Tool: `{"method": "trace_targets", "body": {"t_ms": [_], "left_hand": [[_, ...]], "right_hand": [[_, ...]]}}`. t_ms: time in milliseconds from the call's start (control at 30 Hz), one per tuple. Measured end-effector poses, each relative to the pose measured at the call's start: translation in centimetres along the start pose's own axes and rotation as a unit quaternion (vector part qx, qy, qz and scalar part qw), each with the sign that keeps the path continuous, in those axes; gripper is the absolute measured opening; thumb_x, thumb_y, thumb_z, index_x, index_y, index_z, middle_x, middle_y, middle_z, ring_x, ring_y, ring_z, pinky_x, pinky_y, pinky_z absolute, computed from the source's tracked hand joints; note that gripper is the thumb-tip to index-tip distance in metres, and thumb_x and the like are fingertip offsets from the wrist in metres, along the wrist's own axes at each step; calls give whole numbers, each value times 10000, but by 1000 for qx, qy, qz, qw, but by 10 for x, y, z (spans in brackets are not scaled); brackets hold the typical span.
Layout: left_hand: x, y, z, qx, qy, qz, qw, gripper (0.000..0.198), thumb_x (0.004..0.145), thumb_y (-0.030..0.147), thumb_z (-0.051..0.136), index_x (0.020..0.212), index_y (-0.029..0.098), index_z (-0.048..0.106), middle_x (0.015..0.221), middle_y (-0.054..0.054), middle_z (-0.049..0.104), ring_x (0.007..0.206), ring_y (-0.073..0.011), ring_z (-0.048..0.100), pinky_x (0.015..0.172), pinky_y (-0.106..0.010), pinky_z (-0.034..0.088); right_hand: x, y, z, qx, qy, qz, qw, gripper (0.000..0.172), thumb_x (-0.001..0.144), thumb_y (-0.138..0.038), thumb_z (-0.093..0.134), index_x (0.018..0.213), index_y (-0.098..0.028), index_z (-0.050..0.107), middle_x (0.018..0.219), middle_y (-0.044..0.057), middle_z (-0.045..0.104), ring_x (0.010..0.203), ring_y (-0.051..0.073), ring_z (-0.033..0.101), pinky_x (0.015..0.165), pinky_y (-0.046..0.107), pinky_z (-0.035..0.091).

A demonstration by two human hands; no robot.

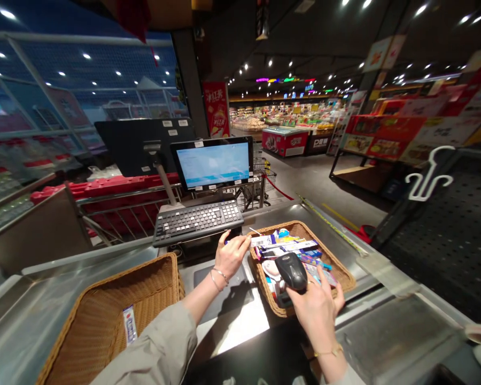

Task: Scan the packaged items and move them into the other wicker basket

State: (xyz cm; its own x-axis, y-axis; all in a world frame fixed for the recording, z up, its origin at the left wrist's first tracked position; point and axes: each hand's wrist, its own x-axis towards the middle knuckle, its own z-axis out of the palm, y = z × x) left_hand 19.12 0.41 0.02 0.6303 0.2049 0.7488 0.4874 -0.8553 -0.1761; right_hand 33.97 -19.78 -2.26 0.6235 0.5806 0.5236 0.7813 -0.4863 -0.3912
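Note:
My right hand (317,307) grips a black handheld barcode scanner (292,271) over the right wicker basket (333,258), which holds several toothpaste and toothbrush packs (285,246). My left hand (231,254) sits at the front edge of the black keyboard (198,219), fingers curled and pinching a thin pack at the basket's left rim. On the left stands a second wicker basket (104,315) with one small white and blue pack (130,323) inside.
A lit monitor (213,163) stands behind the keyboard on a steel checkout counter (388,331). A flat scanner plate (224,291) lies between the baskets. A black pegboard rack (452,235) rises on the right. Red shopping baskets (104,188) and rails are behind.

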Motion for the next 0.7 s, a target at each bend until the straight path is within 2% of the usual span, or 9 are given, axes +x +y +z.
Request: {"method": "trace_targets", "body": {"t_ms": [200,433,700], "left_hand": [[17,15,14,-22,-9,6,1000,251,949,208,498,1161,261,622,994,7,738,876,-107,675,1134,-397,210],[33,32,32,-26,-17,19,999,208,949,253,509,1112,267,637,963,20,740,838,-105,661,1112,-404,220],[44,54,49,-39,-64,20,997,208,955,305,489,1091,277,643,967,5,729,882,-139,630,1091,-437,235]], "right_hand": [[2,16,-1,-1,23,13,1000,359,798,-491,501,950,-227,692,1056,57,722,1272,300,447,1076,542,102],[2,35,-7,-13,19,28,999,396,822,-504,473,976,-209,688,1057,81,719,1292,299,429,1097,541,87],[4,56,-9,-25,17,55,998,418,817,-518,449,966,-222,705,1138,80,695,1273,298,455,1093,535,102]]}}
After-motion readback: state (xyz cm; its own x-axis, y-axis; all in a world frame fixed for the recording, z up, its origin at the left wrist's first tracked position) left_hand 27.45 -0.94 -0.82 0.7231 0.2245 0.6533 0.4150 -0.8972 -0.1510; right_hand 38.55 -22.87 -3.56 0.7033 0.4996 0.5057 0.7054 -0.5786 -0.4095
